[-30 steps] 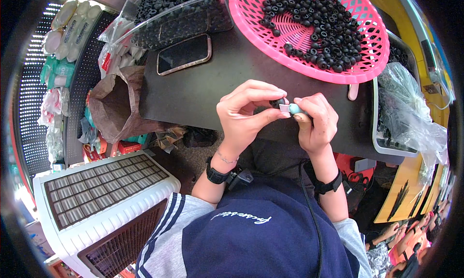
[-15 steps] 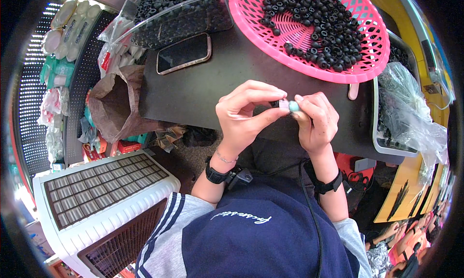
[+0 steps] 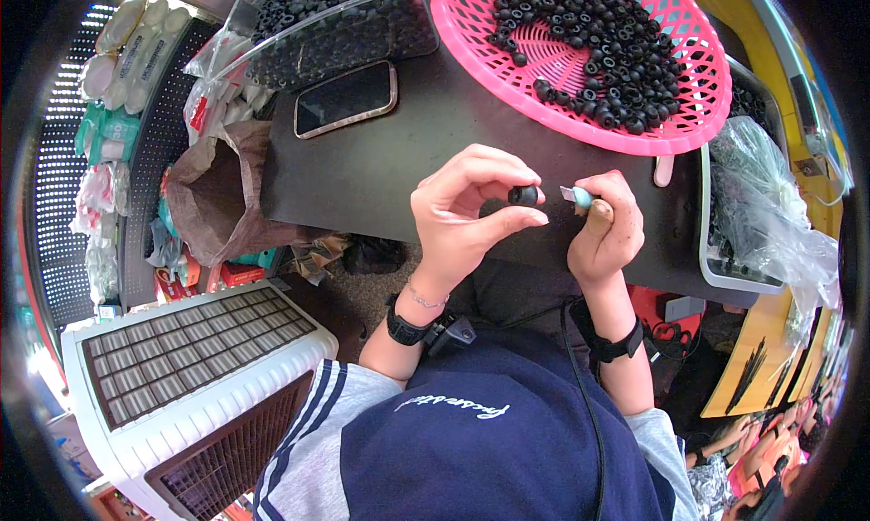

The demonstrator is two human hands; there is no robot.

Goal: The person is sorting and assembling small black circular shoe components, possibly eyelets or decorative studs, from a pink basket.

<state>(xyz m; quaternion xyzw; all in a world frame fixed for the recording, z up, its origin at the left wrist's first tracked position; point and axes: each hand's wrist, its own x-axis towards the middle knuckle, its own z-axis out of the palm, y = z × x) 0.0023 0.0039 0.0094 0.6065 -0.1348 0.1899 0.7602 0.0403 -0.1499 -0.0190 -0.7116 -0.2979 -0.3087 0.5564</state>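
My left hand (image 3: 458,199) pinches a small round black part with a hollow end (image 3: 522,195) between thumb and fingers, over the near side of the table. Close by on its right, my right hand (image 3: 609,226) grips a small knife with a light blue handle (image 3: 584,197). Its short, pale blade points left at the black part, with a gap between them. Beyond the hands, a pink openwork plastic basket (image 3: 580,133) holds many similar black parts. A clear plastic box (image 3: 358,18) at the far left is filled with more of them.
A phone (image 3: 345,100) lies on the dark table (image 3: 408,136) beside the clear box. At the right, a tray (image 3: 705,222) holds black parts and a clear plastic bag (image 3: 766,181). An open brown bag (image 3: 222,190) and a white air cooler (image 3: 308,326) stand at my left.
The knife has come away from the black part as my right hand moved slightly right. The left hand still holds the part, now more visible.
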